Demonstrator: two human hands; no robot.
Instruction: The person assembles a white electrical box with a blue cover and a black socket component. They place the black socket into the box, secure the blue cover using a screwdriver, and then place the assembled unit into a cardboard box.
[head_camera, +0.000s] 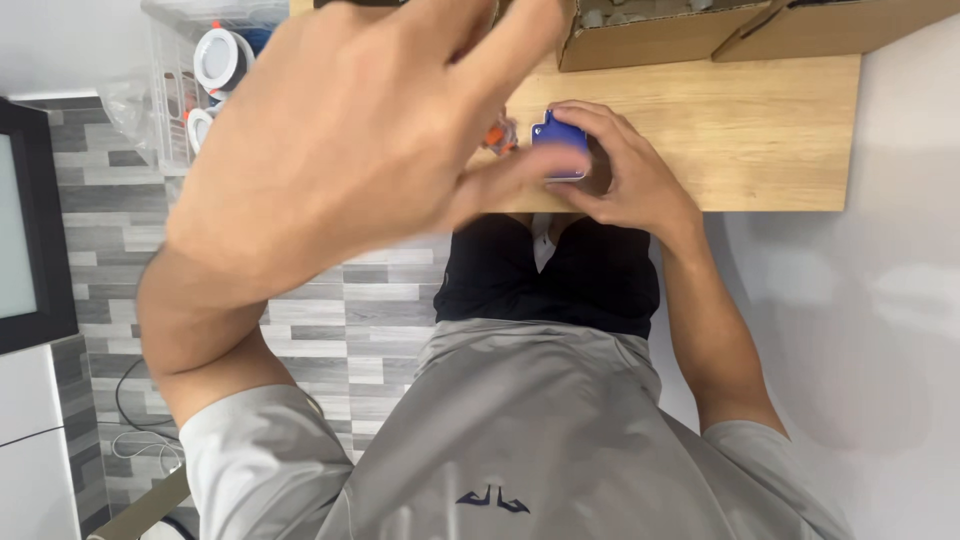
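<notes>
Two hands work over a narrow wooden surface (760, 130) whose near edge runs just above the person's lap and whose right edge ends against a pale wall. Along the far side, cardboard boxes (650, 35) crowd the back edge, leaving a bare stretch of wood on the right. To the left of the surface stands a clear plastic crate (175, 90) holding round white fittings (220, 58) with orange clips.

The left hand (350, 130) is raised close to the camera, large and blurred, its fingers spread apart and gripping nothing; its thumb reaches toward the blue item. The left forearm bends sharply at the elbow, out over the grey tiled floor (330, 320). The right hand (625, 170) rests low near the front edge of the surface, wrist angled inward, fingers curled and closed round a small blue object (560, 145).

That blue object is boxy with rounded corners, a deep glossy blue, with a paler rim along its lower side; it sits on the wood near the front edge, just left of the right palm. Just beside it on the left lies a small orange piece (500, 133), partly hidden behind the left hand.
</notes>
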